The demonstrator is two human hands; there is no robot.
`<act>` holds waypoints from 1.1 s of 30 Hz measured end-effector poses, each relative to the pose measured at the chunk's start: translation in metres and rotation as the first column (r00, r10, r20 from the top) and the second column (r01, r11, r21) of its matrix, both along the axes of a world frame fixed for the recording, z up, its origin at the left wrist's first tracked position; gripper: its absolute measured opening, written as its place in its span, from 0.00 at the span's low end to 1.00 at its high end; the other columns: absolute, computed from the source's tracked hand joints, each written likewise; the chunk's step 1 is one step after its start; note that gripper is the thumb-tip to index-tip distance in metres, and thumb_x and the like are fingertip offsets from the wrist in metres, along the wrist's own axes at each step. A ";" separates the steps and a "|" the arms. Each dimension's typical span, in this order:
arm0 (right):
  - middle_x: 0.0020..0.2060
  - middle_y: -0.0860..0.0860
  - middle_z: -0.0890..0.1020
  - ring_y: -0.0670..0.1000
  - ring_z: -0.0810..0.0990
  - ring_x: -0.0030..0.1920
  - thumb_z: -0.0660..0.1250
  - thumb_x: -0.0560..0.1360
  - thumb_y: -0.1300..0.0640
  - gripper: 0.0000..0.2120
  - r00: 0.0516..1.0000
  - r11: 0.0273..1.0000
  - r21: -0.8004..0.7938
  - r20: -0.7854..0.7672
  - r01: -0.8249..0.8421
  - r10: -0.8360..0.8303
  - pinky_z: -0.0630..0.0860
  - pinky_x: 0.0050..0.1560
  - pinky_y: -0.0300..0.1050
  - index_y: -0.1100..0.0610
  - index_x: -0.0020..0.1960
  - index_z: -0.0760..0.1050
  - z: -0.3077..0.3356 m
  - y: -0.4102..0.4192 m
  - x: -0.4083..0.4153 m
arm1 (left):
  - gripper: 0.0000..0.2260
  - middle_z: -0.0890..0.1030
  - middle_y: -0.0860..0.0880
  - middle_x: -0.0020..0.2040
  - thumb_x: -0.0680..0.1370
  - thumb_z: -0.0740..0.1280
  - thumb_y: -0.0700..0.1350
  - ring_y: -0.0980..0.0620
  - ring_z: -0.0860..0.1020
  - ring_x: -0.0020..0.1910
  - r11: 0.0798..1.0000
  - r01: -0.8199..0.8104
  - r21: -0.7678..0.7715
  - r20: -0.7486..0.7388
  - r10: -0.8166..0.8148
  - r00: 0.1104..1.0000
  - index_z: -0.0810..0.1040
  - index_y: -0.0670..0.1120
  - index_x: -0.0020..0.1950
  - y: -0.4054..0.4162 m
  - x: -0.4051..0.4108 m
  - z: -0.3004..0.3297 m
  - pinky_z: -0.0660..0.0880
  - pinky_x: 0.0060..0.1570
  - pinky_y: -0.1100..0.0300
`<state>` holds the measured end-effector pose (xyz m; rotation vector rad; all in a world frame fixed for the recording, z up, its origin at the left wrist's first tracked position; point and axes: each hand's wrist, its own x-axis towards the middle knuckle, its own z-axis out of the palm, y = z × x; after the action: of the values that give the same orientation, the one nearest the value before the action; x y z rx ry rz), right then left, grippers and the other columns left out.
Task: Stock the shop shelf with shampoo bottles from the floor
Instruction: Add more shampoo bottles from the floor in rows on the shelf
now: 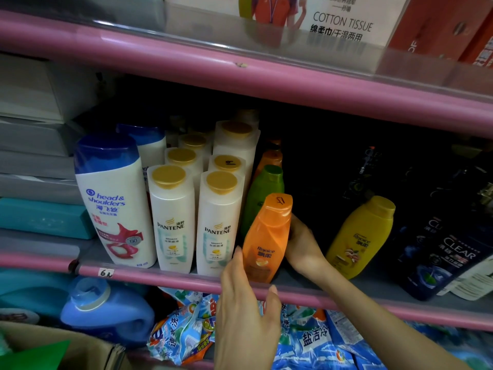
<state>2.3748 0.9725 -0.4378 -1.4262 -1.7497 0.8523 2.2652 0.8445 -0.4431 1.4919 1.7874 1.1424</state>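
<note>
An orange Rejoice shampoo bottle [268, 236] stands at the front of the pink-edged shelf [165, 276]. My right hand [302, 245] wraps around its right side and back. My left hand [246, 313] hovers in front of the shelf edge, fingers relaxed, one fingertip touching the bottle's lower left side. Left of it stand white Pantene bottles [218, 222] and a Head & Shoulders bottle [114, 198]. A green bottle [262, 193] stands just behind the orange one. To the right stand a yellow Rejoice bottle [362, 236] and dark Clear bottles [448, 252].
The upper pink shelf [266, 81] carries cotton tissue packs [344, 20]. Below are a blue detergent jug [106, 313] and blue washing powder bags [314, 340]. Grey and teal boxes [40, 217] are stacked at the left. A cardboard box [80, 351] sits at the bottom left.
</note>
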 end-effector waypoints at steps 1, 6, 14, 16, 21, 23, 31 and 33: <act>0.41 0.43 0.75 0.36 0.73 0.40 0.63 0.77 0.68 0.10 1.000 1.000 -0.007 0.000 0.002 -0.002 0.68 0.39 0.19 0.58 0.56 0.73 0.001 0.000 -0.001 | 0.36 0.51 0.59 0.74 0.77 0.63 0.54 0.59 0.61 0.69 1.000 0.001 0.002 0.002 -0.001 1.000 0.40 0.58 0.75 0.000 0.000 0.000 0.65 0.65 0.60; 0.48 0.51 0.79 0.43 0.78 0.47 0.65 0.76 0.67 0.11 0.999 1.000 0.018 -0.045 -0.012 0.012 0.72 0.45 0.24 0.61 0.57 0.72 0.010 -0.013 0.003 | 0.36 0.51 0.60 0.74 0.77 0.63 0.53 0.59 0.61 0.69 1.000 -0.007 -0.002 0.018 0.007 1.000 0.40 0.57 0.75 -0.001 0.001 0.003 0.65 0.65 0.60; 0.49 0.38 0.83 0.40 0.81 0.52 0.68 0.72 0.41 0.13 0.976 0.990 0.061 -0.173 -0.127 0.135 0.76 0.50 0.32 0.43 0.55 0.75 0.014 -0.073 0.014 | 0.35 0.55 0.62 0.72 0.76 0.64 0.51 0.69 0.59 0.60 0.999 -0.048 0.006 0.110 0.047 0.993 0.44 0.60 0.75 -0.008 0.006 0.006 0.64 0.63 0.64; 0.47 0.35 0.82 0.37 0.80 0.51 0.73 0.69 0.46 0.16 0.991 0.990 0.070 -0.056 -0.121 0.125 0.75 0.51 0.29 0.39 0.54 0.73 0.010 -0.075 0.011 | 0.34 0.55 0.62 0.73 0.76 0.64 0.51 0.66 0.61 0.64 0.999 -0.049 -0.003 0.121 0.049 0.991 0.45 0.60 0.75 -0.006 0.006 0.005 0.63 0.63 0.64; 0.46 0.38 0.81 0.34 0.80 0.49 0.73 0.71 0.52 0.15 0.996 0.986 0.143 -0.007 -0.090 0.092 0.74 0.48 0.26 0.40 0.51 0.71 0.008 -0.063 0.004 | 0.35 0.60 0.56 0.74 0.77 0.64 0.50 0.55 0.63 0.70 1.000 -0.018 -0.003 0.092 0.018 0.996 0.44 0.56 0.76 -0.001 0.007 0.004 0.61 0.70 0.52; 0.48 0.40 0.82 0.36 0.80 0.50 0.72 0.71 0.52 0.13 0.995 0.985 0.142 -0.015 -0.096 0.099 0.76 0.49 0.29 0.43 0.52 0.73 0.006 -0.056 0.004 | 0.36 0.60 0.55 0.75 0.77 0.63 0.52 0.55 0.62 0.70 0.999 -0.026 -0.025 0.048 0.028 0.998 0.41 0.56 0.76 0.002 0.009 0.003 0.56 0.72 0.53; 0.46 0.39 0.81 0.35 0.80 0.49 0.73 0.71 0.54 0.14 0.994 0.986 0.147 -0.053 -0.085 0.093 0.74 0.46 0.25 0.41 0.50 0.72 0.004 -0.044 -0.002 | 0.37 0.48 0.58 0.77 0.78 0.61 0.52 0.56 0.55 0.73 0.999 -0.031 -0.033 0.018 0.031 0.999 0.39 0.54 0.76 0.013 0.010 0.001 0.46 0.71 0.60; 0.46 0.39 0.82 0.35 0.80 0.48 0.73 0.71 0.55 0.14 0.994 0.987 0.141 -0.063 -0.080 0.090 0.74 0.45 0.25 0.42 0.50 0.72 0.003 -0.043 -0.003 | 0.36 0.50 0.58 0.77 0.77 0.62 0.52 0.56 0.55 0.74 0.999 -0.031 -0.027 0.025 0.031 0.999 0.40 0.54 0.76 0.015 0.009 0.000 0.47 0.71 0.59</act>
<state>2.3718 0.9299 -0.4344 -1.2260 -1.7915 0.7992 2.2746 0.8598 -0.4429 1.4332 1.8077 1.1431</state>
